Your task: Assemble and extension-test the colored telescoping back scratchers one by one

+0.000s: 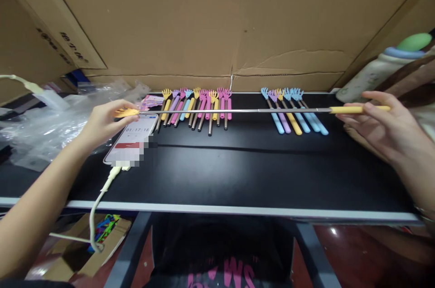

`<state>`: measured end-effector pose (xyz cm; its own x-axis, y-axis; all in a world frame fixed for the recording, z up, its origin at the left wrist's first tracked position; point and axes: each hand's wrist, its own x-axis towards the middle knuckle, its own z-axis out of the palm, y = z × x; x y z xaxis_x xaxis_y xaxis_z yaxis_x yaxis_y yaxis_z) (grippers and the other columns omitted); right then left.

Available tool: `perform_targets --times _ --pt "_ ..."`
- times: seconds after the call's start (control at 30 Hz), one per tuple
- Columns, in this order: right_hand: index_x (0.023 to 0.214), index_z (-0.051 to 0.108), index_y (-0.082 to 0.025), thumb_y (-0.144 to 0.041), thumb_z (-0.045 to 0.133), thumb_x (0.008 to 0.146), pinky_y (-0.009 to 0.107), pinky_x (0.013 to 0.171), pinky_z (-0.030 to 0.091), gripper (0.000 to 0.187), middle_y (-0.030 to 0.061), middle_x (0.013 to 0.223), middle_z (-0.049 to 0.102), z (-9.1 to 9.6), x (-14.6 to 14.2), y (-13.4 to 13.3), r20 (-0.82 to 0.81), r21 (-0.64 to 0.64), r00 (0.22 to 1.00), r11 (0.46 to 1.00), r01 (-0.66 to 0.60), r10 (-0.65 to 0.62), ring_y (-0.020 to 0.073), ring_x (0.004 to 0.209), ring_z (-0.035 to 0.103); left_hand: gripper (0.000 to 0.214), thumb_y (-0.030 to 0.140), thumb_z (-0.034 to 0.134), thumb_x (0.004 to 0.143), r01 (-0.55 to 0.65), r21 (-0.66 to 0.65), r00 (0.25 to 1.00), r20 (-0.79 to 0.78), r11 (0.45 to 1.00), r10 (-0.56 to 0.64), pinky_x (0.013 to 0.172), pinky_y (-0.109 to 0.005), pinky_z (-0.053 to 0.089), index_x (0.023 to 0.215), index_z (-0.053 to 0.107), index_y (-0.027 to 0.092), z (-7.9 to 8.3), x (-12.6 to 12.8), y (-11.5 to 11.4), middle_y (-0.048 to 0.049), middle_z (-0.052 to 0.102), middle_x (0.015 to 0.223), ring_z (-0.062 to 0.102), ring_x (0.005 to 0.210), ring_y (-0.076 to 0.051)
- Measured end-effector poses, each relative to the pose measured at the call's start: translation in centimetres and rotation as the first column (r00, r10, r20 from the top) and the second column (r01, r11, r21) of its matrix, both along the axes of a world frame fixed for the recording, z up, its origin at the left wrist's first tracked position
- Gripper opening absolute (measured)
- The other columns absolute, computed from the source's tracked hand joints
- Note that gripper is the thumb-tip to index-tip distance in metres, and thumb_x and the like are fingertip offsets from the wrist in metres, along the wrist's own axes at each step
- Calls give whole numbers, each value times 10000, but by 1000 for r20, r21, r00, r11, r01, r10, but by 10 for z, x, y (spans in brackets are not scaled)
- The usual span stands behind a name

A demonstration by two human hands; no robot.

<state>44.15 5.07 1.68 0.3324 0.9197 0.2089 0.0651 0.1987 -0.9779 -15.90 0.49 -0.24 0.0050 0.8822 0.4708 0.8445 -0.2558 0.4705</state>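
A telescopic back scratcher (238, 111) is stretched out long and level above the black table, its metal rod fully in view. My left hand (108, 121) pinches its yellow claw end at the left. At the other end, my right hand (380, 120) grips the yellow handle between thumb and fingers. Below the rod on the left lies a row of claw-headed rods and separate coloured sleeves (186, 109) in pink, yellow, purple and blue. Several back scratchers with handles fitted (294, 122) lie side by side to the right, collapsed short.
A phone (131, 141) showing a timer lies under my left hand, with a white cable (97, 208) running over the table edge. Clear plastic bags (57, 120) cover the left. A bottle (369, 77) stands tilted-looking at right; cardboard (210, 21) walls the back. An open box (91, 242) sits below.
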Motion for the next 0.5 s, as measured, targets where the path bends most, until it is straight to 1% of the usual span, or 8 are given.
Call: perform_targets --times 0.07,0.13,0.2,0.27,0.33,0.37,0.43,0.5 --pt "840 641 -279 -172 677 658 461 778 502 213 26 756 694 -4 5 4 9 -52 1000 998 -24 24 199 693 668 330 535 663 745 -19 55 997 -68 998 22 754 -290 430 843 677 221 0 -1 0 -13 737 878 614 792 -207" --pt "826 621 -281 -184 672 658 470 761 515 200 20 740 681 -9 10 8 -1 -73 1000 997 -24 24 209 691 670 304 519 670 754 -6 122 996 -92 992 18 740 -272 418 845 682 230 1 3 -1 -3 736 887 602 780 -196" --pt "821 579 -280 -178 647 642 462 747 531 217 12 744 664 -14 13 12 -43 -65 999 998 27 -30 216 715 678 287 515 671 775 10 180 993 -116 984 11 735 -265 409 856 684 240 4 8 -2 3 731 894 590 781 -190" --pt "828 539 -274 -159 611 612 440 739 544 255 0 741 638 -15 13 14 -103 -67 987 991 116 -123 212 727 679 292 531 663 798 12 233 992 -129 972 18 718 -260 396 849 681 244 7 11 -3 6 716 869 580 773 -186" --pt "841 527 -268 -152 592 593 418 726 548 282 -11 714 608 -15 9 14 -138 -79 970 979 189 -198 199 682 663 304 543 656 812 10 279 991 -128 960 27 700 -256 383 832 677 240 10 12 -3 6 695 834 571 755 -180" --pt "848 531 -266 -154 592 594 412 720 547 285 -16 698 597 -15 7 13 -140 -79 967 976 202 -212 191 649 652 309 545 654 816 13 300 992 -125 954 26 695 -256 380 822 674 237 11 13 -3 5 685 820 566 745 -178" --pt "867 554 -267 -169 607 621 407 720 546 270 -29 668 581 -14 -4 9 -121 -56 976 983 176 -182 177 587 629 318 548 647 821 28 307 991 -130 951 13 692 -260 385 815 671 231 12 19 -2 -1 675 807 560 734 -177" --pt "900 590 -273 -213 638 670 408 745 549 242 -31 664 595 -14 -23 1 -83 -31 994 997 72 -75 177 580 639 333 560 634 830 64 277 989 -144 959 -24 700 -270 404 833 673 229 11 35 -3 -14 684 826 569 743 -183"
